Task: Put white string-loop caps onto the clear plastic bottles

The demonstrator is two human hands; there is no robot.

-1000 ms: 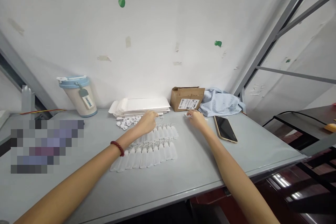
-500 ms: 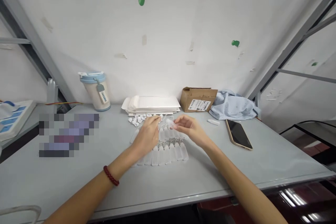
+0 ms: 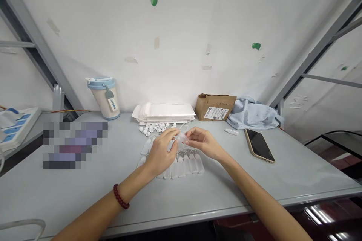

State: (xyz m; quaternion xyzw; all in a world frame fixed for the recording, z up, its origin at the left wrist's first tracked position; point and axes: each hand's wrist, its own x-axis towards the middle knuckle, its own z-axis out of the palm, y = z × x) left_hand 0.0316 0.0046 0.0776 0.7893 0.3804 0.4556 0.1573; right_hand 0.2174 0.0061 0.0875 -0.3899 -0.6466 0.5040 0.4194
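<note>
Probably light and slick, this vial [image 3: 183, 138] suits side holds; my right hand [image 3: 204, 142] pinches it; whether my left hand [image 3: 161, 153] grips is unclear.

The left hand [image 3: 161, 152] hides some of the translucent bottles [image 3: 181, 167].

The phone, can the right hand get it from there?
Probably yes: nothing seems to block the right hand's way across to the phone, though it's busy pinching a clear piece.
</note>
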